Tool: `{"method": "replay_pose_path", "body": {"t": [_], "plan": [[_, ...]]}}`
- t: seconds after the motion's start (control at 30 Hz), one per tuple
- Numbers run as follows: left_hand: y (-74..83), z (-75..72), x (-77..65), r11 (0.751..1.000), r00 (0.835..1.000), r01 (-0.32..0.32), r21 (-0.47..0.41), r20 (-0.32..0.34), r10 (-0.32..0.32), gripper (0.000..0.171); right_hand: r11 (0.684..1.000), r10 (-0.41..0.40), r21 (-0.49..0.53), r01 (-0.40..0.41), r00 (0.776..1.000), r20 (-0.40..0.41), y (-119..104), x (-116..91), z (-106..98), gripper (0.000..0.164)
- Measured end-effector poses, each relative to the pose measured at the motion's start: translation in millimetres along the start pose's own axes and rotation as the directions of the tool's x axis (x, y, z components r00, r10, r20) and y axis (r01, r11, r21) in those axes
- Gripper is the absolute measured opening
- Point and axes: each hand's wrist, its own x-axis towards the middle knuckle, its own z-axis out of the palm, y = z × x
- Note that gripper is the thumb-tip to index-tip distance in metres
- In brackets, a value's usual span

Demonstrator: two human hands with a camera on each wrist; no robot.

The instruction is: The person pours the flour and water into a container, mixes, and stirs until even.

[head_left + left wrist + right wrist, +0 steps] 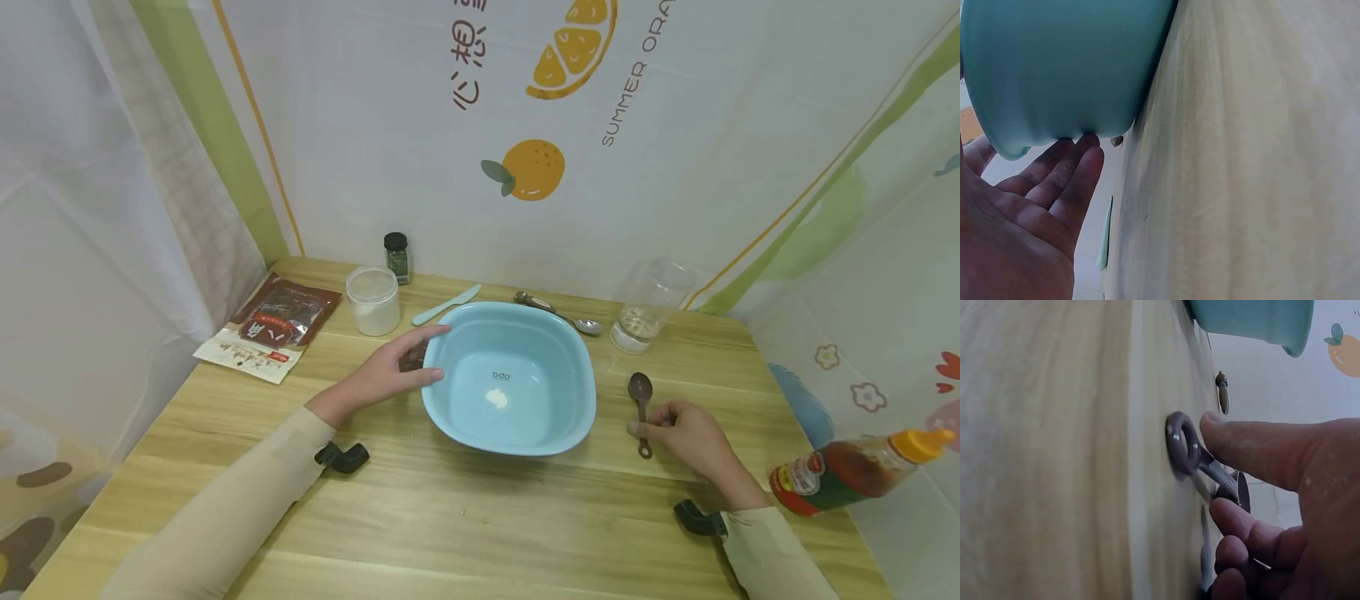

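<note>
A light-blue plastic basin (510,421) sits mid-table. My left hand (386,367) holds its left side, with thumb and index finger at the rim. In the left wrist view, the other fingers (1063,178) lie against the outer wall. Right of the basin is a dark brown measuring spoon (641,408), its bowl pointing away from me and a ring at the near end. My right hand (690,437) pinches its handle between thumb and index finger. In the right wrist view, the spoon's ring (1179,444) is close to the tabletop, and the fingers partly hide the bowl.
Behind the basin lie a pale green spreader (447,305) and a metal spoon (558,312). A clear cup (645,312) stands right; a lidded white jar (373,304), spice bottle (397,258) and food packet (273,325) are left. A sauce bottle (855,471) is at the right edge.
</note>
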Motion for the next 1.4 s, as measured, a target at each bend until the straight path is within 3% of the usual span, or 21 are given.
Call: {"method": "replay_pose_path", "body": {"t": [0.37, 0.7, 0.97, 1.4], "plan": [[-1.3, -0.9, -0.1, 1.0, 1.0, -0.012, 0.001, 0.004, 0.012, 0.074, 1.0, -0.02, -0.014, 0.021, 0.999, 0.049, -1.8, -3.9, -0.4, 0.043], [-1.3, -1.0, 0.7, 1.0, 1.0, -0.02, 0.002, 0.011, 0.02, 0.073, 0.999, -0.044, 0.002, 0.044, 0.999, 0.021, 0.7, -2.9, 0.3, 0.037], [-0.8, -1.0, 0.5, 1.0, 1.0, -0.017, -0.005, 0.011, 0.017, 0.073, 0.998, -0.056, 0.032, 0.058, 0.996, -0.065, 5.9, -1.1, 0.8, 0.035], [-1.3, -1.2, 1.1, 0.999, 0.999, -0.034, -0.004, 0.012, 0.034, 0.073, 0.993, 0.009, 0.119, 0.015, 0.979, -0.202, 6.1, -1.1, 1.2, 0.042]]}}
